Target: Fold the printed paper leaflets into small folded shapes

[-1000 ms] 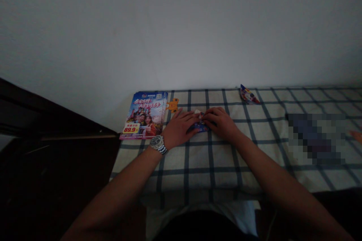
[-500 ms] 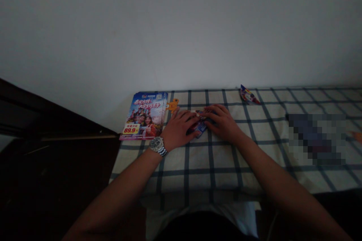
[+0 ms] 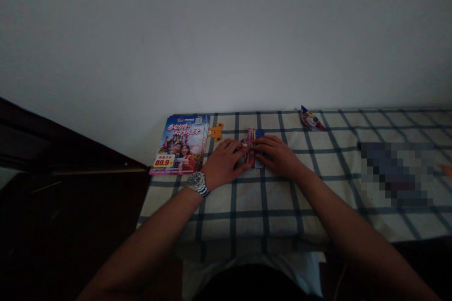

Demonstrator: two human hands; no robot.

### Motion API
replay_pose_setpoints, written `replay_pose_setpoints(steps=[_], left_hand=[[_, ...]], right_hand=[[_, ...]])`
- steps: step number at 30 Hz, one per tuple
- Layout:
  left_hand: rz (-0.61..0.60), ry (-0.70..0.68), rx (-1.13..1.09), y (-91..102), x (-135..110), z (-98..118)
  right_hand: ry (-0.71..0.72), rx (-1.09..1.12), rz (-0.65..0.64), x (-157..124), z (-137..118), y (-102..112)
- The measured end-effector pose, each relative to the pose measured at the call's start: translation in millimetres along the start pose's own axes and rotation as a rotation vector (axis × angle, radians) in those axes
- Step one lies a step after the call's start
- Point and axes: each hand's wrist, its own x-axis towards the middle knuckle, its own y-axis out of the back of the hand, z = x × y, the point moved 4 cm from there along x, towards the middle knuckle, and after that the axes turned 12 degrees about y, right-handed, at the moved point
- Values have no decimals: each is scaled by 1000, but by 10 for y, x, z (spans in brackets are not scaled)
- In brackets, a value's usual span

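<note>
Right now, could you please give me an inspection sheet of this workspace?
Surface: checked cloth, blue lines on pale ground, dimly lit.
Job's things: folded flyer, a narrow strip lying between the two hands.
Clutter: flyer stack at the cloth's left edge; orange cut-out beside it; folded paper shape by the wall; a pixelated patch on the right, contents not readable.
Grippers: left hand, with a wristwatch, and right hand both grip the folded flyer with their fingertips.
Cables: nothing seen.
Surroundings: plain wall behind; dark furniture to the left.
</note>
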Motion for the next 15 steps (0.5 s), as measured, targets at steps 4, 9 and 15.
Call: replay_pose_setpoints(steps=[4, 9, 15], left_hand=[[0, -10, -32, 9, 3, -18], [-6, -16, -85, 8, 11, -53], [-14, -31, -58, 13, 16, -48]], right_hand=[[-1, 13, 5, 0, -3, 11], [-11, 26, 1, 3, -9, 24], [-9, 28, -5, 9, -17, 38]])
